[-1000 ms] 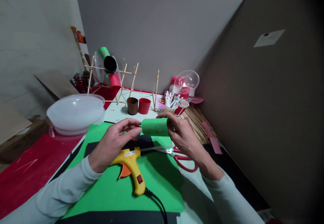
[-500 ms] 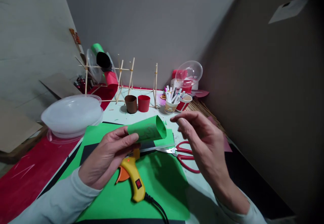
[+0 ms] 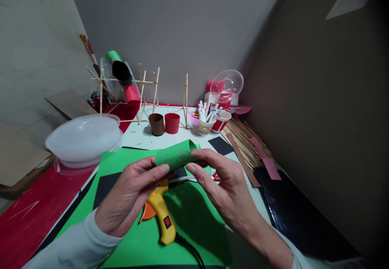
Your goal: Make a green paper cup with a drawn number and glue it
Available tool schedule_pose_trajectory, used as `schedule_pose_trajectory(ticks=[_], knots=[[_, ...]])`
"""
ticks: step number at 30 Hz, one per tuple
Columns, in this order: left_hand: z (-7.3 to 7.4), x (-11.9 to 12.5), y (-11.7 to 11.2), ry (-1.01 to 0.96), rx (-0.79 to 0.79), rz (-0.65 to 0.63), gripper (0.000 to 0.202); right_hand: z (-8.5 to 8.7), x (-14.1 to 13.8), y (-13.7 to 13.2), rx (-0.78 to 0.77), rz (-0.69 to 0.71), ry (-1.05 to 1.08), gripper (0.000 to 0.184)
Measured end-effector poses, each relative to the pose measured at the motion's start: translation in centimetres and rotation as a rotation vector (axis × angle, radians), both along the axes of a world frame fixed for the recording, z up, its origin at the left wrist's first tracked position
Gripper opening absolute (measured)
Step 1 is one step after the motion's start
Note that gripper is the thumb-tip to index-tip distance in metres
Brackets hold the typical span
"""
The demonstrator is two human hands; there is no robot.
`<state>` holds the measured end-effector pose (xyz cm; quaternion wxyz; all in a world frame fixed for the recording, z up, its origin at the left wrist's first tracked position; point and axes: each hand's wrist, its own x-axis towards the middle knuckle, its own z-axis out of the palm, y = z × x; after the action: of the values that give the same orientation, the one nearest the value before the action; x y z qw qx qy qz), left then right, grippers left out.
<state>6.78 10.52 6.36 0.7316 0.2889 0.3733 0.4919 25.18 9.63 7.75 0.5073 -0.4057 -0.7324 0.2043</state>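
1. Head cam, so looking down at both hands: a green paper tube (image 3: 174,155) is up off the bench (image 3: 191,137), roughly mid-picture, tilted a bit with its open right end higher. Faint looping marks on the side, too blurry to read.

2. Left hand (image 3: 130,192) has a proper hold on it: thumb across the front of the left end, the other fingers tucked behind.

3. Right hand (image 3: 229,184) is the bit that just changed. Half a second ago it was hanging well apart from the tube, touching nothing; now its index fingertip and thumb are up at the open right end. Honestly can't tell if that's a firm pinch or just a light touch.

4. What that means, as I read it: the left hand isn't working solo anymore, and the right end is what's getting handled. The tube itself is at nearly the same tilt as in that last frame.

5. Right below: yellow glue gun (image 3: 161,212) lying on a big green sheet (image 3: 197,228), little light showing, nobody gripping it. The left hand covers part of it. Red-handled scissors (image 3: 216,176) are mostly hidden behind the right hand.

6. Further back, a brown paper cup (image 3: 157,125) stands just beside a red paper cup (image 3: 172,123), near a patterned cup (image 3: 205,128) full of markers (image 3: 209,112).
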Motion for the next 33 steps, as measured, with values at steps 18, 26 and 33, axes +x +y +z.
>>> schedule_pose_trajectory(ticks=[18,26,33], knots=[[-0.3,-1.2,0.0,0.240,0.236,-0.138,0.063,1.2,1.0,-0.4,0.229,0.110,-0.255,0.010],[0.4,-0.3,-1.0,0.197,0.244,-0.221,0.052,0.5,0.6,-0.9,0.080,0.180,-0.091,0.026],[0.5,-0.4,-0.7,0.187,0.343,-0.180,0.043,0.3,0.8,-0.7,-0.130,0.193,0.032,0.053]])
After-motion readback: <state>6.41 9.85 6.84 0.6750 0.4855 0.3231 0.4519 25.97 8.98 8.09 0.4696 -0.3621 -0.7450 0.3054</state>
